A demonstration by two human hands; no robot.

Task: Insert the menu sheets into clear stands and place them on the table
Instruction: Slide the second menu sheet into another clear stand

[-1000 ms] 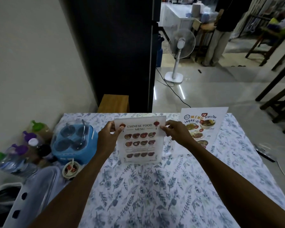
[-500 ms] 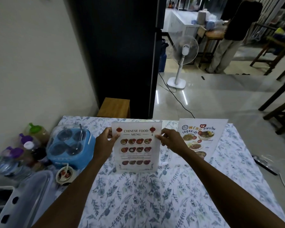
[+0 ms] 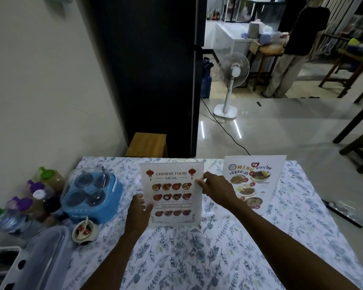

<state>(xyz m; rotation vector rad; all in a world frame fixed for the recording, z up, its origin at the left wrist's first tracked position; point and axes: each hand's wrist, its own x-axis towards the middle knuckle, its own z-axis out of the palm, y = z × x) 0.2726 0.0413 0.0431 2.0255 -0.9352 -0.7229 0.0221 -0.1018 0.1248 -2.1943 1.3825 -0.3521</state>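
Left fingers (image 3: 144, 203): pinched on the lower left edge of the Chinese food menu stand (image 3: 172, 192), thumb lying over the front face.
Right fingers (image 3: 200, 183): closed on the upper right edge of the same stand, thumb in front and the rest behind.
Left hand (image 3: 137, 212): reaches up from below the stand's left side, forearm running back toward the bottom of the frame.
Right hand (image 3: 217, 188): comes in from the right, between the two stands, forearm crossing the cloth.
Chinese food menu stand: upright, its base on the surface (image 3: 187, 258), near the far edge and about centre; the sheet inside shows red lanterns, a title and rows of dishes.
Thai menu stand (image 3: 253, 181): upright to the right, just beside the right hand, not held; sheet with dish pictures inside.
Surface: covered by a white cloth with a blue leaf print.
Blue condiment caddy (image 3: 92, 194): left of the held stand, under a clear dome lid.
Small sauce bowl (image 3: 84, 229): in front of the caddy, a spoon in it.
Bottles (image 3: 29, 197): clustered at the far left edge, with green and purple caps.
Clear plastic lid (image 3: 42, 254): bottom left corner.
Floor beyond: a white standing fan (image 3: 232, 80) and a wooden stool (image 3: 148, 144).
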